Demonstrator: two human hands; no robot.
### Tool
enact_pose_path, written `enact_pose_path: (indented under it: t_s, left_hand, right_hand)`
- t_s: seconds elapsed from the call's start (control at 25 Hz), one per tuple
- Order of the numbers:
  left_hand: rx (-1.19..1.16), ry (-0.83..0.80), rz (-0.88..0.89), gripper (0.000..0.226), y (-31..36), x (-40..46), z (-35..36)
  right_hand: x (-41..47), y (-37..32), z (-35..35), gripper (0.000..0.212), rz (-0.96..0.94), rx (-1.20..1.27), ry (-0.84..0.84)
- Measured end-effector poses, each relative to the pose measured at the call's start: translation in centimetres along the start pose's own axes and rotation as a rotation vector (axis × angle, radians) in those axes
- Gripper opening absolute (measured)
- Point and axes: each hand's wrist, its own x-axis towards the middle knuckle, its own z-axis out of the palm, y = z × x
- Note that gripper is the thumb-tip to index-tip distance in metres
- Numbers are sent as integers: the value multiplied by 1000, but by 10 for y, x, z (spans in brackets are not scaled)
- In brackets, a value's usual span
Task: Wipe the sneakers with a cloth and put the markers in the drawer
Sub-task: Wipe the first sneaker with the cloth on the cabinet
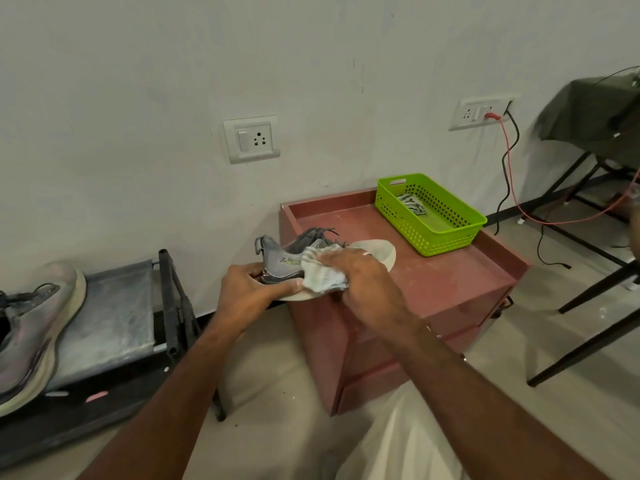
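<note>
Head view shows left hand (247, 287) gripping the grey sneaker (291, 259) at its heel; right hand (360, 271) fingers closed on cloth (320, 273), pressing it on the shoe above the red cabinet (450, 271).

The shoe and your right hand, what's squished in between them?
A striped cloth: the head view shows the right hand pressing it against the grey sneaker.

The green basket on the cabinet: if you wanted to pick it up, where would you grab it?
Probably by the slot handle in the far short end of the green basket, matched with the near short end, coming down from above. Its top is open, only a small striped cloth lies inside, and it stands flat on the red cabinet.
</note>
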Motion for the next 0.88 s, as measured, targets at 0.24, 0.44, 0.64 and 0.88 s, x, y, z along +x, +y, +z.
enact_pose_path:
  t_s: [0.24,0.44,0.64,0.88]
  left_hand:
    - [44,-58,54,38,-3,-1,-9]
    - [100,-87,112,48,-9,2,-16]
    - [128,-48,227,59,-9,18,-8]
    - [200,299,289,54,-4,38,38]
  right_hand:
    - [-3,41,-15,42,217,-177,168]
    - [-9,49,-2,49,4,142,58]
    - [-2,62,-7,65,420,304,213]
    - [-8,72,-13,34,569,463,136]
